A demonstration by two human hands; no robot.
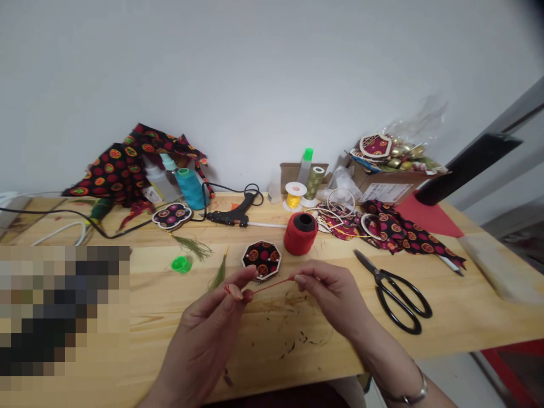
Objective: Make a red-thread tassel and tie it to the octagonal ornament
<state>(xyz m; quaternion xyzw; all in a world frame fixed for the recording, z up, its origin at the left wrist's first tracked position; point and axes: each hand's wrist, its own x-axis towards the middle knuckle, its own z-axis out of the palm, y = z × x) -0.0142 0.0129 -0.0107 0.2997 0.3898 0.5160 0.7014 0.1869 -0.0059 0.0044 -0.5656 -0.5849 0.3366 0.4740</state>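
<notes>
Red thread (272, 284) runs taut between my two hands above the table. Several turns of it are wound round a finger of my left hand (212, 317), whose thumb is near that finger. Thumb and forefinger of my right hand (329, 292) pinch the other stretch. Just beyond my left fingertips lies an octagonal ornament (262, 259) with a pale rim, patterned dark fabric and small white beads. A red thread spool (300, 233) stands upright behind my right hand. Large black-handled scissors (395, 292) rest, blades partly apart, to the right.
A glue gun (236, 212) with a white stick lies behind the ornament. Green tassels (219, 271) and a green cap (181, 264) are at left. A blue thread cone (190, 190), a yellow thread spool (294, 197) and a cardboard box (386, 184) stand along the wall. Dark scraps (301, 338) lie below my hands.
</notes>
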